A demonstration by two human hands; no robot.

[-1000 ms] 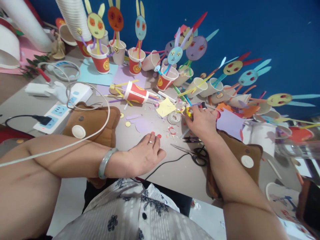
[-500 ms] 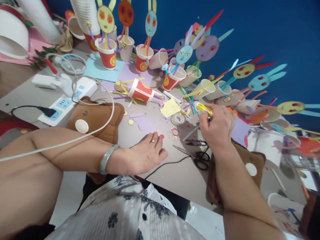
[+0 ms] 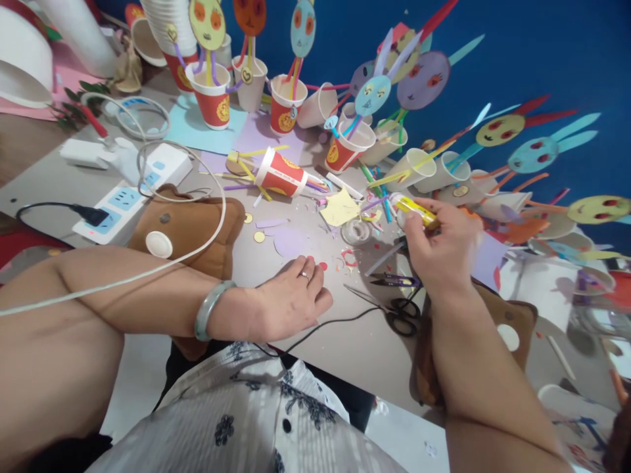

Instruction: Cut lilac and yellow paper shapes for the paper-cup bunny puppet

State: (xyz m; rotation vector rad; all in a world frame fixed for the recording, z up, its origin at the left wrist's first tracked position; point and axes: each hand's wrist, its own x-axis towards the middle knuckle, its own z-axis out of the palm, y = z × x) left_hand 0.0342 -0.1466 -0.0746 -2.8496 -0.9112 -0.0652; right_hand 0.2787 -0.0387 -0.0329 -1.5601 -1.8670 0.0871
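Observation:
My left hand (image 3: pixel 280 299) lies palm down on the table, its fingers flat and a ring on one of them. Beside its fingertips are a small red paper disc (image 3: pixel 323 266) and a purple paper cutout (image 3: pixel 290 242). My right hand (image 3: pixel 446 246) grips a glue stick (image 3: pixel 415 211) with a yellow label, its pale end pointing left over the paper scraps. Left of that hand are a round clear container (image 3: pixel 355 231) and a yellow paper piece (image 3: pixel 341 207). Black-handled scissors (image 3: pixel 401 316) and dark thread snips (image 3: pixel 394 280) lie below it.
Paper cups with rabbit-faced paper figures line the blue wall, such as a red cup (image 3: pixel 210 98). Another red cup (image 3: pixel 280 172) lies on its side. A power strip (image 3: pixel 133 190) and white cable (image 3: pixel 224 203) are at left. Brown cushions (image 3: pixel 192 230) lie under both forearms.
My right hand has moved slightly right with the glue stick, and more of the stick shows. My left hand stays in about the same place. The view has shifted a little.

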